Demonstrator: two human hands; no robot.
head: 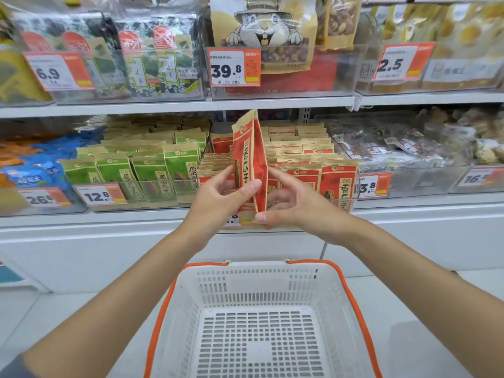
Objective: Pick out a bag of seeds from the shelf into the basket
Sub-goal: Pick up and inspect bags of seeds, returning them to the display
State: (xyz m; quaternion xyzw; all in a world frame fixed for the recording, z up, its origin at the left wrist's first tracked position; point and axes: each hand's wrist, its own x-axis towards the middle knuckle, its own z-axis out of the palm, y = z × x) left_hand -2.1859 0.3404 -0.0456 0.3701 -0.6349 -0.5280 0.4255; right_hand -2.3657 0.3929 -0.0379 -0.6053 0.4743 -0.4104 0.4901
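Store shelf (174,106) holds green packs (152,173); above the basket (272,266), left hand (218,197) and right hand (297,207) pinch a bag (249,156).

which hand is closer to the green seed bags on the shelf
Left. The left hand holds the red bag just right of the green seed bags; the right hand pinches the bag's other side, farther right.

Wide-open basket (256,268) mouth straight below the bag (246,159), handles (163,306) down along the rim, free air past the shelf lip (109,221). Upper shelf (174,107) close over the bag's top; red packs (338,181) crowd behind
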